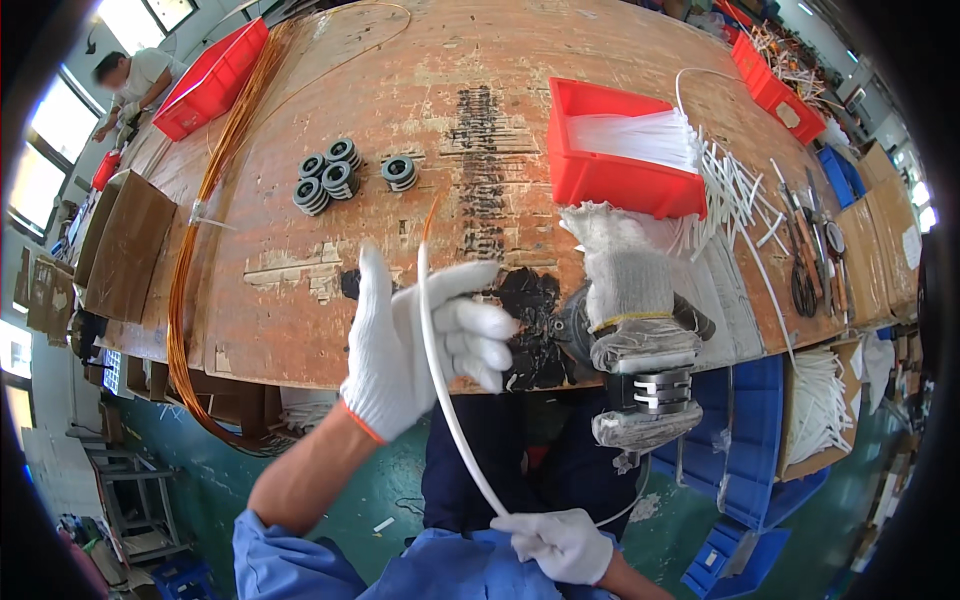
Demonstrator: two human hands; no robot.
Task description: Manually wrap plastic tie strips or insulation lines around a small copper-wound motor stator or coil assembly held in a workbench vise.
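Note:
A long white sleeving tube (437, 370) runs upward from my lap in front of my chest, with a copper-coloured wire end (431, 218) sticking out of its top. Lower down, my gloved right hand (562, 545) is closed around the tube. My left hand (425, 330), in a white knit glove, is open with its thumb stretched up; the tube crosses its palm without the fingers wrapping it. To the right, a bench vise (640, 335) wrapped in grey rags holds a dark ring-shaped core (655, 392) with light bands. Several similar grey-black cores (326, 180) stand on the wooden bench (400, 110).
A red bin (630, 190) of white strips stands beyond the vise, with loose white tube pieces (725, 200) beside it. Scissors (803, 290) and other hand tools lie right. A copper wire bundle (185, 270) hangs over the left edge. Another person (145, 80) works far left.

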